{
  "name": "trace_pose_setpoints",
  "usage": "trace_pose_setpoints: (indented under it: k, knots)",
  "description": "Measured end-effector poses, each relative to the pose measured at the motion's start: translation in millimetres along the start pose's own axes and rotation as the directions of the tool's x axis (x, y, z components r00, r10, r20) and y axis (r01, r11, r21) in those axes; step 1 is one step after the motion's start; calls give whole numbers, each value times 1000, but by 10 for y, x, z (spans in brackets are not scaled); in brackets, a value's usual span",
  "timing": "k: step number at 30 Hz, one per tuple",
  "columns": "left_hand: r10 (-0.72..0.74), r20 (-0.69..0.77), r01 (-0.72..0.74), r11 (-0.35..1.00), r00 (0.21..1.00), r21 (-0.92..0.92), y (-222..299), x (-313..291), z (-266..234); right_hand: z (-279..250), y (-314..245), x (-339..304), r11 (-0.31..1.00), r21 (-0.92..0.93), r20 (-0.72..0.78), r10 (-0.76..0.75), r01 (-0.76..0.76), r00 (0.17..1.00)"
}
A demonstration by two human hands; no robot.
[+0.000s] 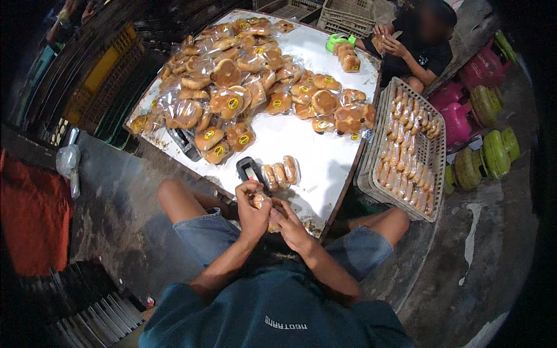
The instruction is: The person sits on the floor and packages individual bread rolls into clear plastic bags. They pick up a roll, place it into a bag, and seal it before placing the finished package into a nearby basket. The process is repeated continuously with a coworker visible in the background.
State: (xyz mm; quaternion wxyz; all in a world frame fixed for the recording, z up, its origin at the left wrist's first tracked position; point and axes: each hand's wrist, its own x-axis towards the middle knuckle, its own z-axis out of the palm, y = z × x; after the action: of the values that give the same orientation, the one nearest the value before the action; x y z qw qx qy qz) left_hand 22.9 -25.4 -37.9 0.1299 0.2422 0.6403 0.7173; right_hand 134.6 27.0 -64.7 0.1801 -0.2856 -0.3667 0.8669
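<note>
My left hand (253,213) and my right hand (290,227) meet over the near edge of the white table (278,136). Their fingers are closed around a small bread bun pack (259,200) in clear plastic, partly hidden by the fingers. Just beyond my left hand stands a black tape dispenser (249,169). Next to it lies a clear pack of small elongated buns (280,173). Farther back, a large heap of round brown buns (232,95) in clear bags with yellow labels covers much of the table.
Another black tape dispenser (184,144) sits by the heap's left side. Right of the table, stacked pale plastic crates (371,168) hold rows of wrapped buns (406,151). A person (426,46) works at the far right, near a green tape dispenser (339,42). Pink and green gas cylinders (496,153) stand beyond.
</note>
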Motion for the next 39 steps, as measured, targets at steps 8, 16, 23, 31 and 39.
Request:
trace_pose_setpoints:
  k: [8, 16, 23, 31, 39]
  knots:
    - [-715, 329, 754, 416, 617, -508, -151, -6, -438, -56, 160, 613, 920, -391, -222, -92, -2, 971]
    - [-651, 258, 685, 571, 714, -453, 27, 420, -786, -385, 598, 1060, 334, -942, -131, -421, 19, 898]
    - [-672, 315, 731, 526, 671, -436, -54, 545, -786, -484, 617, 1115, 464, -880, -180, -131, -100, 975]
    - [-583, 417, 716, 586, 697, -379, 60, 556, -767, -609, 302, 616, 399, -909, 94, -91, 123, 991]
    - [-537, 515, 618, 786, 668, 19, 67, 514, -402, -123, -926, 403, 501, -857, 144, 14, 118, 990]
